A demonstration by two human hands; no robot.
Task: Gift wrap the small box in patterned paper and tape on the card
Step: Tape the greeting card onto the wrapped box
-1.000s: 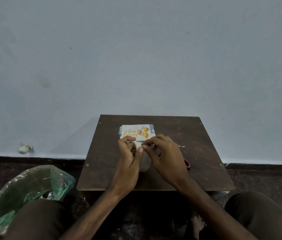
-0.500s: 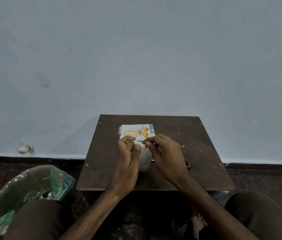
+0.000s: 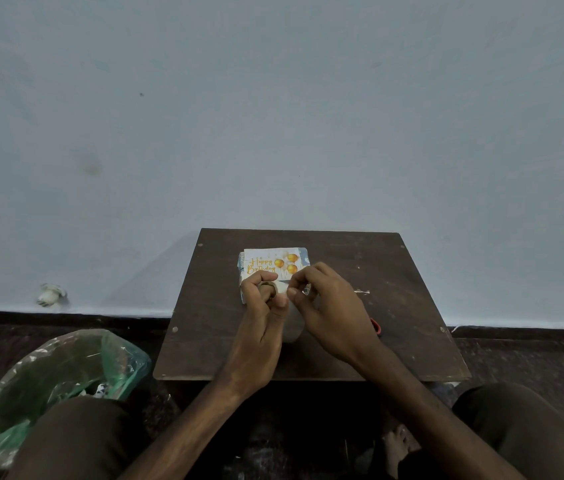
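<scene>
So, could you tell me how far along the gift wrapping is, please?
Done: the box looks wrapped, and the card lies on top. In hand: the left hand grips the tape roll while the right hand picks at its end. Left: taping the card down.

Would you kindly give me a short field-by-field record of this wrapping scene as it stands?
left hand: grips the tape roll
right hand: fingers pinch at the roll's top edge
birthday card: lies on the wrapped box, beyond the hands
table: small, dark brown, by the wall
scissors: red handle shows past the right hand
green bag: on the floor, left of the table
</scene>
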